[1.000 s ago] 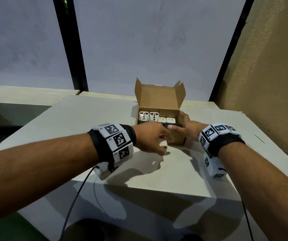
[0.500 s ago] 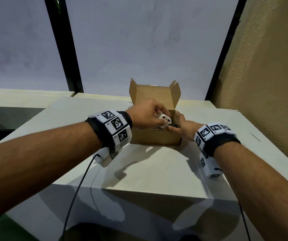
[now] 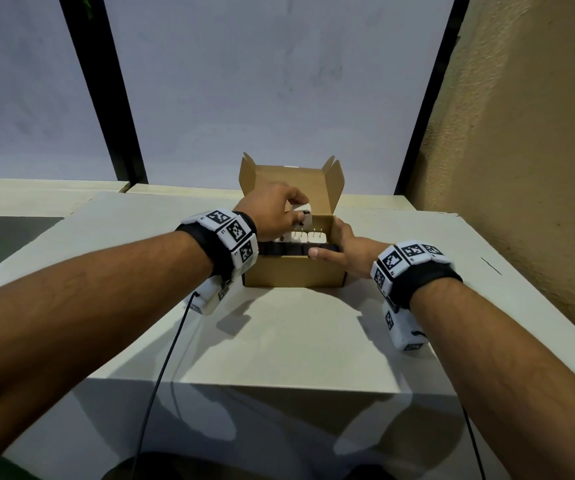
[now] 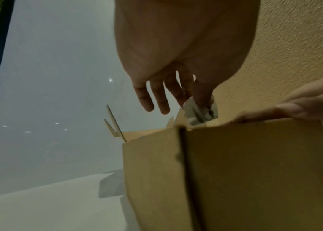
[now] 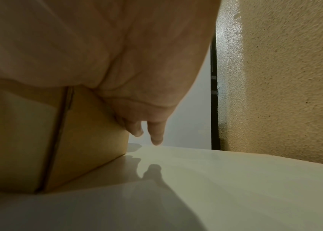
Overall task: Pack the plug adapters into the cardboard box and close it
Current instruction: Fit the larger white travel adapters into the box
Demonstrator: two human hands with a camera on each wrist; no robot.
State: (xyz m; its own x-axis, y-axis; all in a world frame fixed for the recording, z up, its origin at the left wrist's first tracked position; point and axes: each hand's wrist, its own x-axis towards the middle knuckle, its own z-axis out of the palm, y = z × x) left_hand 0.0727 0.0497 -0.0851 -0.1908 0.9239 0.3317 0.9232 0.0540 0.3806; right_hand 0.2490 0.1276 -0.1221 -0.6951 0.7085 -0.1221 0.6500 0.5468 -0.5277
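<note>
An open cardboard box [image 3: 293, 273] stands on the white table with its lid [image 3: 289, 185] upright at the back. White plug adapters [image 3: 308, 236] stand inside it, prongs up, behind a dark row along the front wall. My left hand [image 3: 298, 212] hovers over the opening and pinches a white plug adapter [image 3: 308, 220] between thumb and fingers; the left wrist view shows this adapter [image 4: 199, 113] just above the box rim [image 4: 235, 123]. My right hand [image 3: 334, 242] grips the box's front right corner, thumb on the front rim and fingers [image 5: 137, 130] down the right wall [image 5: 89, 140].
The white table [image 3: 314, 341] ends close in front of me and at the right. A rough tan wall [image 3: 521, 168] rises at the right, and a window with black frames [image 3: 113, 116] stands behind the box. Black cables [image 3: 161, 375] hang from my wrists.
My left hand rose from the table in front of the box with an adapter and carried it over the opening. The right hand stayed on the box's right corner.
</note>
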